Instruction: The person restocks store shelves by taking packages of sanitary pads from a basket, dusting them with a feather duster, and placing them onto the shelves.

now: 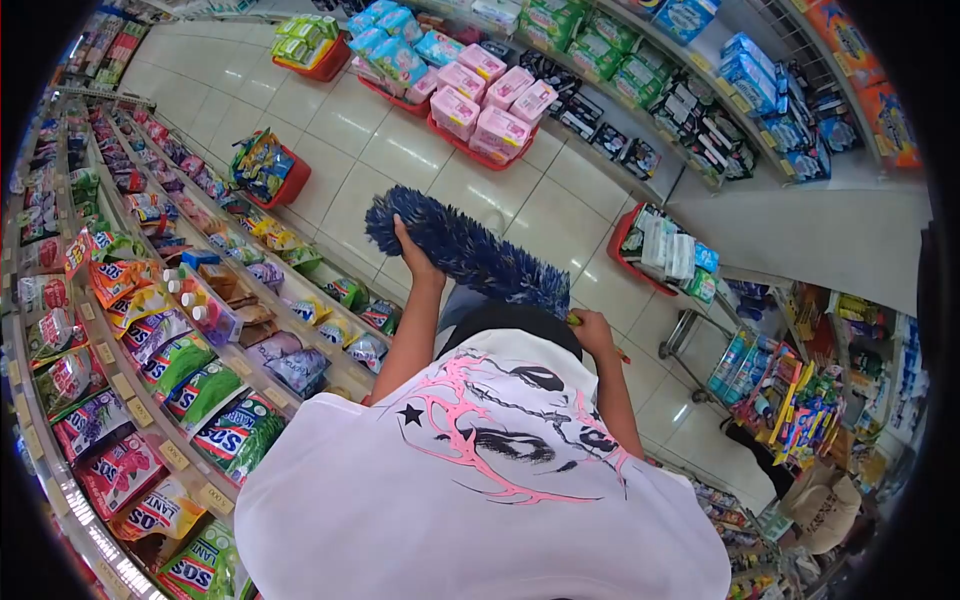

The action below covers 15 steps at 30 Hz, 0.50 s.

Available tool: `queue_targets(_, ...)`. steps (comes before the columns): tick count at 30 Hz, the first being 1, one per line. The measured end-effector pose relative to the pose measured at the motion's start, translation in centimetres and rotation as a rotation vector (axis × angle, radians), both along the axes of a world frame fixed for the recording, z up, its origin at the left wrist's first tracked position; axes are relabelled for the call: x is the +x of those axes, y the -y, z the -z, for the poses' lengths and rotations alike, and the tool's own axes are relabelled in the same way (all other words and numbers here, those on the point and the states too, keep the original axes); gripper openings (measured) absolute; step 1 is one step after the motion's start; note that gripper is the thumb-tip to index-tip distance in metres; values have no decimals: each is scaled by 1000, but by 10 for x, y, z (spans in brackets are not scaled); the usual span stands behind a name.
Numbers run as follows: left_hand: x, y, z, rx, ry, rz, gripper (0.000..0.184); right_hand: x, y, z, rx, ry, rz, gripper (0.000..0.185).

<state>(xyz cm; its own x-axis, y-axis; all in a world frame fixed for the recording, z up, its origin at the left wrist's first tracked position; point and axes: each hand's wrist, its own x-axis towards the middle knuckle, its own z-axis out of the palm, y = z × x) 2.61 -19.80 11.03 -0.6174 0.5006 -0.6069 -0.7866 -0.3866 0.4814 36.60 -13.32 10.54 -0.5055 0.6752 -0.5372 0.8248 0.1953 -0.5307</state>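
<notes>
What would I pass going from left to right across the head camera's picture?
An orange SOS pouch → the leftmost red basket → the dark blue duster head → the person's right hand → a brown bag.

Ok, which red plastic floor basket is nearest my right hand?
The red plastic basket with white, blue and green packs; the others stand farther from your right hand.

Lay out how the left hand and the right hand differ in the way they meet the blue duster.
The left hand touches the bristles toward the far end of the duster; the right hand is curled around the handle. The left hand shows a digit stretched over the bristles, whereas the right hand is closed. Both are bare.
</notes>
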Motion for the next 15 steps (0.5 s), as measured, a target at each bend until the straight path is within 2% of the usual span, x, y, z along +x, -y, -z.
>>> queue_targets(3, -12, 6, -11, 20, -63, 48, 65, -3, -3, 29, -94, -23, 20, 24)
queue_targets(5, -20, -5, -31, -24, -174, -73, 69, -15, -10, 33, -124, -31, -26, 28)
queue_targets(7, -35, -6, -26, 97, -286, 45, 73, -25, -15, 37, -34, -68, -21, 32)
queue_targets(10, -62, -15, -31, 107, -304, 62, 72, -37, -22, 25, 46, -96, 72, 27)
queue_targets(12, -80, -17, -31, 154, -233, 53, 69, -34, -19, 0, 77, 46, 106, 31)
queue_targets(15, -104, -67, -14, 114, -261, 265, 59, -27, -21, 0, 100, 80, 249, 29)
